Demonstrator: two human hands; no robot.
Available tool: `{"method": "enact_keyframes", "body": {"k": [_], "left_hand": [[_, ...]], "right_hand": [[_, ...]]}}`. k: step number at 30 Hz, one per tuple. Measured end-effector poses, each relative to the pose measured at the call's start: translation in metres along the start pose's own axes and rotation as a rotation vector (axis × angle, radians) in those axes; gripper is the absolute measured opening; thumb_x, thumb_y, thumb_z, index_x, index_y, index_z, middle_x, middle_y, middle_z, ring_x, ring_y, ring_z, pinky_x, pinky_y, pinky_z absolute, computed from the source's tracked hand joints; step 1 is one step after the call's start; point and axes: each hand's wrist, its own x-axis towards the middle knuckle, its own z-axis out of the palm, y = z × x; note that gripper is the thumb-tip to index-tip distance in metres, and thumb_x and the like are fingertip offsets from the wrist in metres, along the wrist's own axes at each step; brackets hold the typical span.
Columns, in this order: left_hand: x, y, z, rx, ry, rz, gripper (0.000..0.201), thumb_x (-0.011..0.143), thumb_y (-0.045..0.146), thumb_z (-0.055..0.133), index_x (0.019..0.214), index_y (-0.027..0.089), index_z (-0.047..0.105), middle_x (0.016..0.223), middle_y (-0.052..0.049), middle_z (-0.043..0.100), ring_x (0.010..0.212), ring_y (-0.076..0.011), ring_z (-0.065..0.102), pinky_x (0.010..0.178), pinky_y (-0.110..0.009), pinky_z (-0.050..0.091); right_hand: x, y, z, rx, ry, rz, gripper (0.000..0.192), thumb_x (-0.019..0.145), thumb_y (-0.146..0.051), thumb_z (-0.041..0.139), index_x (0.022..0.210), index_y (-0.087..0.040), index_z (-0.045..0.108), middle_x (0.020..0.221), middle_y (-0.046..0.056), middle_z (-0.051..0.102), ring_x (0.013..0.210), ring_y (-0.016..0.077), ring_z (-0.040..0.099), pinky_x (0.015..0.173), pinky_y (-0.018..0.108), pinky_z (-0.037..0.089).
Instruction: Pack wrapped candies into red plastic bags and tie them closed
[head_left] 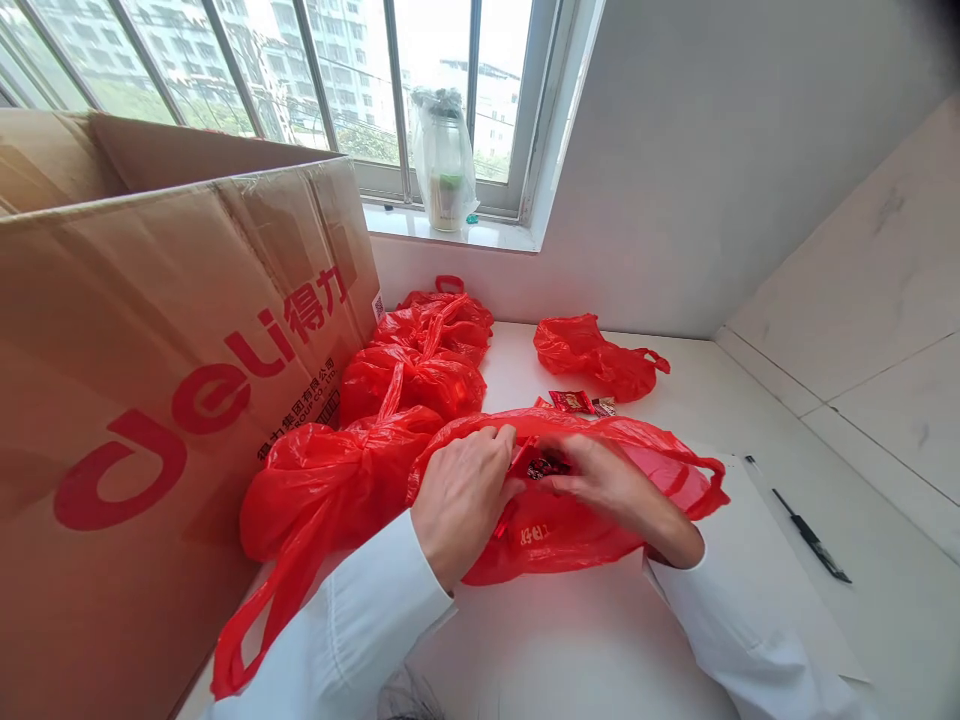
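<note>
A red plastic bag (570, 545) lies open on its side on the white table. My left hand (461, 500) is closed at the bag's mouth, its fingers curled on red plastic. Whether a small packet is also in that grip is hidden. Inside the opening, my right hand (600, 475) is closed around a dark, patterned small packet (546, 467), with part of its fingers in shadow. Just behind the bag are a red snack packet (571, 401) and a brown-and-white packet (604, 407).
Several knotted red bags (337, 475) line the left, beside a large cardboard box (187, 400). Another red bag (589, 352) lies near the wall. A black pen (814, 545) rests at right by white paper (780, 590). A bagged jar (446, 175) stands on the windowsill.
</note>
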Motion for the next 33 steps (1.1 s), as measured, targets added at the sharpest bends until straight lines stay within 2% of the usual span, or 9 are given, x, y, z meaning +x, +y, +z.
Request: {"method": "enact_keyframes", "body": {"k": [2,4,6,11,16,21,23,28,33], "left_hand": [[0.006,-0.007,0.000,-0.246,0.050,0.025,0.019,0.091,0.030,0.052,0.103,0.016,0.057,0.096,-0.006,0.066,0.085,-0.0203,0.063,0.071,-0.030,0.047],[0.014,-0.015,0.001,-0.676,0.052,0.039,0.022,0.088,0.036,0.057,0.100,0.017,0.058,0.092,-0.005,0.067,0.082,-0.0179,0.063,0.071,-0.028,0.048],[0.019,-0.022,0.002,-1.015,0.023,0.025,0.025,0.084,0.040,0.062,0.093,0.016,0.060,0.086,-0.005,0.067,0.079,-0.0174,0.063,0.071,-0.028,0.049],[0.023,-0.025,-0.001,-1.242,0.019,-0.094,0.024,0.082,0.038,0.067,0.079,0.015,0.060,0.069,0.001,0.062,0.063,-0.0100,0.057,0.062,-0.020,0.045],[0.023,-0.021,-0.012,-1.270,0.156,-0.163,0.021,0.077,0.031,0.073,0.070,0.014,0.062,0.062,0.005,0.058,0.057,-0.0045,0.048,0.055,-0.014,0.038],[0.025,-0.020,-0.013,-1.202,0.245,-0.172,0.018,0.076,0.029,0.073,0.069,0.015,0.063,0.063,0.005,0.058,0.057,-0.0045,0.046,0.055,-0.014,0.038],[0.025,-0.020,-0.011,-1.171,0.215,-0.163,0.019,0.079,0.032,0.071,0.072,0.015,0.063,0.064,0.005,0.057,0.058,-0.0050,0.048,0.057,-0.014,0.040],[0.023,-0.014,-0.006,-1.233,0.027,-0.140,0.023,0.082,0.036,0.069,0.094,0.018,0.060,0.081,0.002,0.066,0.069,-0.0095,0.059,0.066,-0.020,0.050],[0.025,-0.012,0.001,-1.287,0.056,-0.189,0.023,0.077,0.032,0.074,0.088,0.014,0.063,0.083,-0.001,0.069,0.074,-0.0112,0.062,0.069,-0.020,0.052]], "right_hand": [[0.003,-0.004,-0.001,0.129,0.074,0.022,0.016,0.084,-0.036,0.062,0.082,-0.021,0.059,0.079,-0.001,0.063,0.073,0.0164,0.059,0.066,0.030,0.046],[0.007,-0.006,0.001,0.314,0.142,0.048,0.026,0.078,-0.043,0.069,0.080,-0.020,0.057,0.077,-0.001,0.061,0.071,0.0157,0.058,0.063,0.030,0.046],[0.010,-0.006,0.004,0.484,0.139,0.038,0.029,0.076,-0.044,0.072,0.080,-0.019,0.057,0.078,-0.002,0.060,0.072,0.0149,0.058,0.065,0.029,0.047],[0.015,-0.003,0.005,0.657,0.111,0.005,0.028,0.074,-0.040,0.075,0.080,-0.018,0.059,0.077,-0.002,0.061,0.071,0.0129,0.057,0.065,0.027,0.046],[0.015,0.001,-0.001,0.849,-0.006,-0.069,0.021,0.079,-0.032,0.071,0.092,-0.019,0.063,0.090,0.001,0.067,0.085,0.0153,0.063,0.078,0.029,0.048],[0.015,0.001,-0.002,0.942,-0.010,-0.071,0.016,0.078,-0.025,0.070,0.091,-0.018,0.063,0.090,0.001,0.067,0.086,0.0140,0.064,0.080,0.028,0.049],[0.015,0.001,-0.002,0.950,0.003,-0.078,0.015,0.079,-0.023,0.070,0.092,-0.018,0.064,0.090,0.001,0.068,0.087,0.0140,0.064,0.081,0.029,0.049],[0.017,0.005,0.000,0.944,0.012,-0.104,0.014,0.080,-0.023,0.069,0.093,-0.019,0.065,0.089,0.001,0.069,0.084,0.0137,0.065,0.080,0.028,0.050],[0.020,0.012,0.003,0.921,0.008,-0.084,0.015,0.079,-0.023,0.071,0.091,-0.018,0.064,0.087,0.001,0.067,0.082,0.0146,0.065,0.077,0.028,0.050]]}}
